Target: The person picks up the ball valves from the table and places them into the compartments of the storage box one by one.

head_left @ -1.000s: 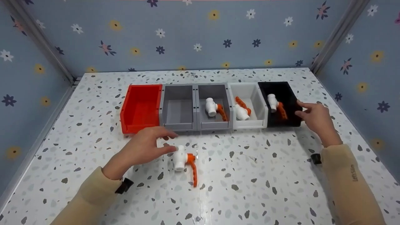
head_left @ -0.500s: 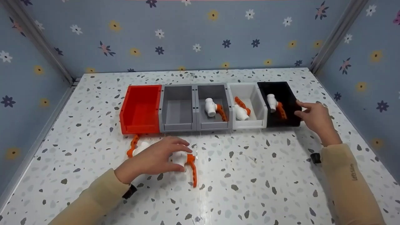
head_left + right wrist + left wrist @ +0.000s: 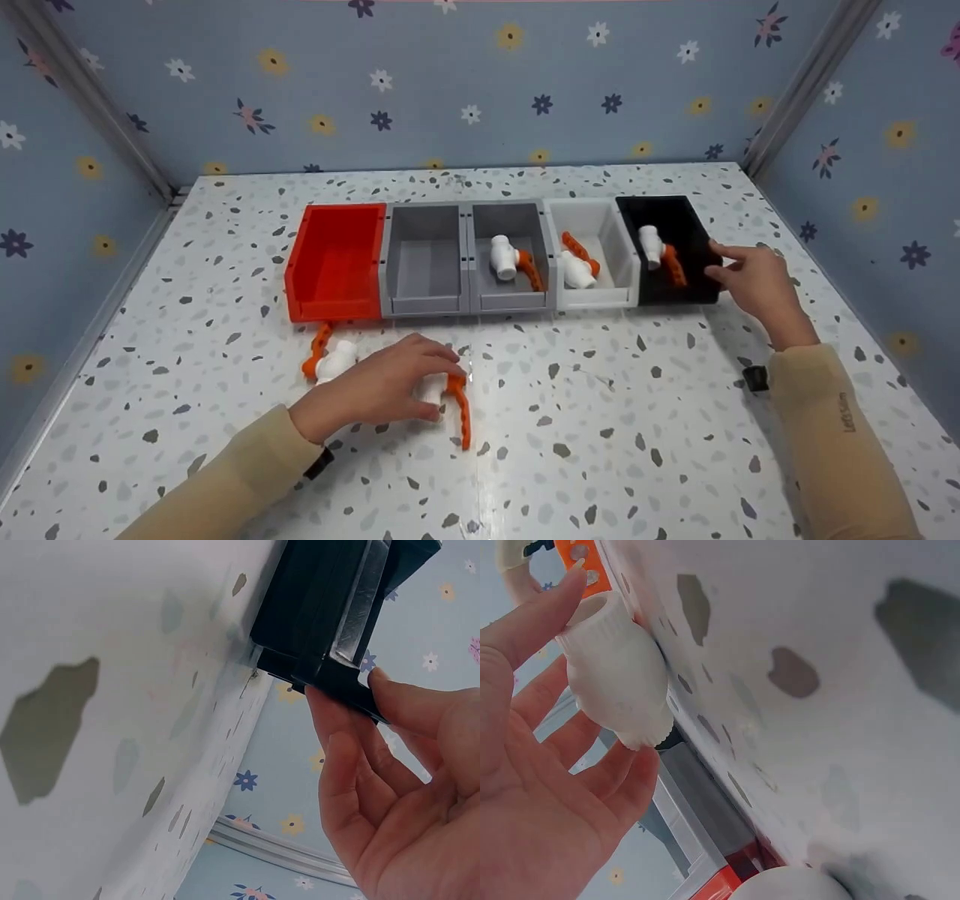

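My left hand (image 3: 381,384) curls its thumb and fingers round the white body of a ball valve (image 3: 619,671) lying on the tabletop. The orange lever (image 3: 463,416) of that valve points toward me, while the hand covers part of its body. Behind my left wrist lies another white ball valve (image 3: 336,361) with an orange lever, in front of the red bin (image 3: 334,309). At the right end of the row, my right hand (image 3: 759,291) pinches the side wall of the black bin (image 3: 679,294) between thumb and fingers. A ball valve (image 3: 651,247) rests inside this bin.
Left of the black bin stand a white bin (image 3: 596,298) and a grey bin (image 3: 511,302), each with one ball valve inside. A second grey bin (image 3: 426,305) sits beside the red one. Flower-patterned panels (image 3: 450,82) enclose the speckled table (image 3: 600,450).
My left hand has moved right and toward me onto the valve, and its fingers have come round the body. The valve behind the wrist has come into sight. My right hand stays on the black bin.
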Tool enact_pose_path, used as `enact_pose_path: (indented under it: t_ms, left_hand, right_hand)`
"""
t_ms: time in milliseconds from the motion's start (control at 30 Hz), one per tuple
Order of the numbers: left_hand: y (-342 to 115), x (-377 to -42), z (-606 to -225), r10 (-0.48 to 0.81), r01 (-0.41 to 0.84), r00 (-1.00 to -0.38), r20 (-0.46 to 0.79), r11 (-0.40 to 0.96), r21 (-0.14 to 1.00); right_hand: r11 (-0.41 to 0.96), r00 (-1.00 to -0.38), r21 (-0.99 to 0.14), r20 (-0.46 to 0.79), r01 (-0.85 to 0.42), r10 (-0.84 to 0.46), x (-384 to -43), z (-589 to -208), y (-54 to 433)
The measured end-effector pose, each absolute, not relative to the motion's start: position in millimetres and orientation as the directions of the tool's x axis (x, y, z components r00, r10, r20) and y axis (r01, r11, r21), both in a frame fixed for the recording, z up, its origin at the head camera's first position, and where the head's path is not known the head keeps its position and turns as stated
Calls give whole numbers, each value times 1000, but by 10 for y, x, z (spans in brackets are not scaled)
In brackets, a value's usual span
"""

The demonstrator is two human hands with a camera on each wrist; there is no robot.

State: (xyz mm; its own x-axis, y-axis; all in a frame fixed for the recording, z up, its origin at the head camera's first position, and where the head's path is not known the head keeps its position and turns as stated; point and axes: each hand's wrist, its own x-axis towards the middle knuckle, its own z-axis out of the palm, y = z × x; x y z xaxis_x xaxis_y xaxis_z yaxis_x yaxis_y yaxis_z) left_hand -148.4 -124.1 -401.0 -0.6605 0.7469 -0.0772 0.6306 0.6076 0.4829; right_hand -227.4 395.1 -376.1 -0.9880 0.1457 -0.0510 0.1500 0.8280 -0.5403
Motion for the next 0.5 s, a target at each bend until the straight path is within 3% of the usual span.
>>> enact_pose_path:
  t_ms: [500]
  left_hand:
    - [-1250, -1490, -4015, 766, 663, -643, -17, 567, 488]
  right_hand:
    - [818, -982, -542, -95, 190, 165, -2288, -3743, 3961]
